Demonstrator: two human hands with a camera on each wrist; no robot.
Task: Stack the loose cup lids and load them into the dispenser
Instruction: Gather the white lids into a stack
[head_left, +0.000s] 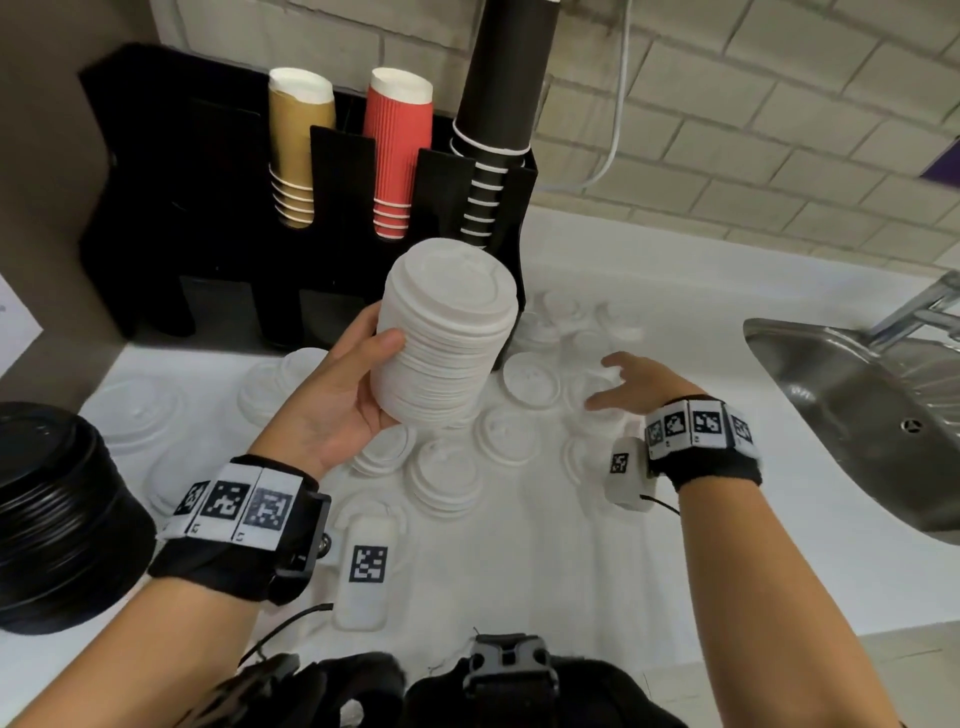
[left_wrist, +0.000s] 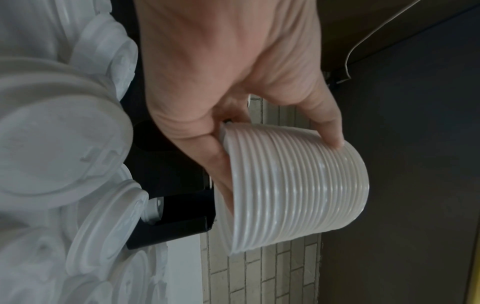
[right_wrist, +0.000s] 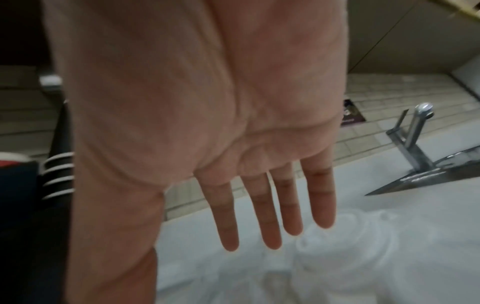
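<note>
My left hand (head_left: 358, 384) grips a tall stack of white cup lids (head_left: 447, 332), held tilted above the counter in front of the black dispenser (head_left: 171, 208). The left wrist view shows the thumb and fingers curled round the ribbed stack (left_wrist: 293, 185). Several loose white lids (head_left: 530, 379) lie scattered on the white counter. My right hand (head_left: 623, 384) hovers over the loose lids to the right, fingers (right_wrist: 270, 214) straight and spread, holding nothing.
The dispenser holds gold cups (head_left: 296, 150), red cups (head_left: 397, 156) and black cups (head_left: 493, 130). A pile of black lids (head_left: 57, 519) sits at the left. A steel sink (head_left: 872, 415) with a tap (right_wrist: 415, 133) lies at the right.
</note>
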